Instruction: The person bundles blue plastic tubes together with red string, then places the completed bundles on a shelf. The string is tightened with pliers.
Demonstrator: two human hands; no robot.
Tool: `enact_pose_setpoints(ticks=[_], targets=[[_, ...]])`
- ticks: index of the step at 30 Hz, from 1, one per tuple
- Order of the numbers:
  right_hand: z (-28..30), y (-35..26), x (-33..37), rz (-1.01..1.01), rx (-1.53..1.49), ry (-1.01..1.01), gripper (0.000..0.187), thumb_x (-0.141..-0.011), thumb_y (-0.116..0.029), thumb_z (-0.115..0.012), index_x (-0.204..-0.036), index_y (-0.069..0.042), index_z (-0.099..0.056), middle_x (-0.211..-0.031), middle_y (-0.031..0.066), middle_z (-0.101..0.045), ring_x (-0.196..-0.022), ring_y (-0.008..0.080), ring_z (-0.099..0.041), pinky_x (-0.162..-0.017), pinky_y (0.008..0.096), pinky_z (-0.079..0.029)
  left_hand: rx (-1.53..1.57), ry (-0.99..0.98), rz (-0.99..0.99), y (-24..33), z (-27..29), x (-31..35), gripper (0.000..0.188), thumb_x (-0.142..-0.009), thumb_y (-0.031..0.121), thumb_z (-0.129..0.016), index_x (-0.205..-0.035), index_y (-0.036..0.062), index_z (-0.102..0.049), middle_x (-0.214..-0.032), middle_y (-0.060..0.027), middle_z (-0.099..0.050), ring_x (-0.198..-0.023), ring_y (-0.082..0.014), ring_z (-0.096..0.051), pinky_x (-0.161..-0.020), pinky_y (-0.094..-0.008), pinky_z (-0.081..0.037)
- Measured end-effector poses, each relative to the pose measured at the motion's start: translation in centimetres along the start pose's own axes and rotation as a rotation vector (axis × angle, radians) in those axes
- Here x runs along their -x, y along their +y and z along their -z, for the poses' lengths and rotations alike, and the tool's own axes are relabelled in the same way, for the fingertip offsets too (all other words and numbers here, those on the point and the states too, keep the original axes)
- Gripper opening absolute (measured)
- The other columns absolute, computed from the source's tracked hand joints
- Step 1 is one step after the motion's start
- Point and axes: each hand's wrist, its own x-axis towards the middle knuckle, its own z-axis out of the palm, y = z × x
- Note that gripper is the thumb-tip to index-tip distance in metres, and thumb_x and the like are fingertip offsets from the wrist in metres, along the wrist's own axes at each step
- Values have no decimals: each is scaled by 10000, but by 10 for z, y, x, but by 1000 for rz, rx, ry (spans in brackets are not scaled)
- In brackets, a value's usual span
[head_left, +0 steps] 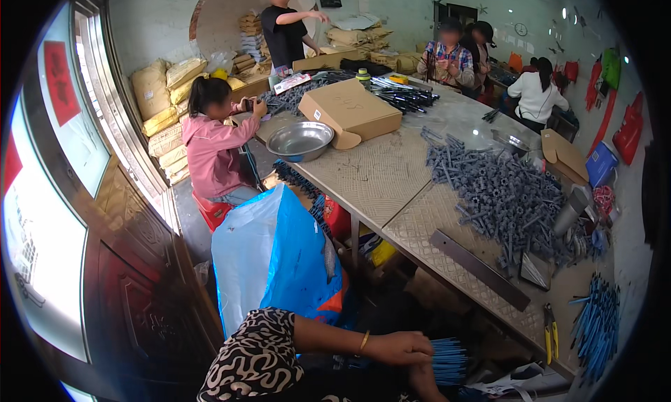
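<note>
My left hand [404,347], with a gold bracelet at its wrist, comes in from the left near the lower edge. Its fingers curl over the end of a bundle of thin blue rods [449,361], which fan out to the right. Just below, my right hand [422,379] rises from the lower edge and presses up against the left hand and the bundle. Its fingers are hidden. Beside my left arm stands a large blue-and-white plastic sack [276,252], its mouth open.
A long table [367,175] carries a heap of grey plastic parts [500,192], a metal basin [300,141], a cardboard box [353,108], a dark bar [480,269], yellow-handled pliers [551,335] and more blue rods [597,329]. A person in pink [220,147] sits left; others work farther back.
</note>
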Motion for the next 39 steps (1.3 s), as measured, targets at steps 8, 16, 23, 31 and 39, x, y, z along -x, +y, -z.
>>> enact_pose_setpoints(ticks=[8,16,23,31,39], targets=[[7,-22,25,41,182,-10,313,-900,-213,-337,-804,0,-544,-696,117,-511,-622,246,-459,-596,348,-370,351,-319,622,20,9,17,334,-812,325,-526,-934,53,-377,-686,-67,-547,-584,-154,-525,-510,-231,-405],[6,-103,36,-444,-1011,71,355,-931,-237,-271,-609,-95,-314,-528,47,-236,-460,164,-206,-491,297,-249,-265,-339,179,17,-7,23,246,-763,206,-559,-870,48,-402,-716,-99,-560,-647,-236,-574,-542,-313,-446],[3,-104,31,-488,-1224,183,349,-941,-236,-243,-627,-96,-304,-525,30,-213,-462,150,-196,-497,293,-257,-418,-200,18,2,-19,26,175,-742,188,-563,-777,64,-446,-652,-79,-528,-587,-236,-548,-491,-330,-427],[1,-105,34,-441,-1261,130,333,-940,-248,-267,-659,-90,-347,-576,39,-322,-547,173,-321,-588,318,-332,-438,-173,-31,5,-17,30,160,-739,182,-565,-763,69,-454,-644,-73,-510,-588,-238,-533,-508,-330,-423],[4,-110,41,-519,-1144,126,324,-937,-266,-294,-684,-88,-391,-742,63,-450,-751,205,-455,-737,349,-377,-326,-127,57,2,-6,31,128,-725,154,-571,-744,70,-476,-642,-87,-525,-600,-244,-548,-539,-328,-430]])
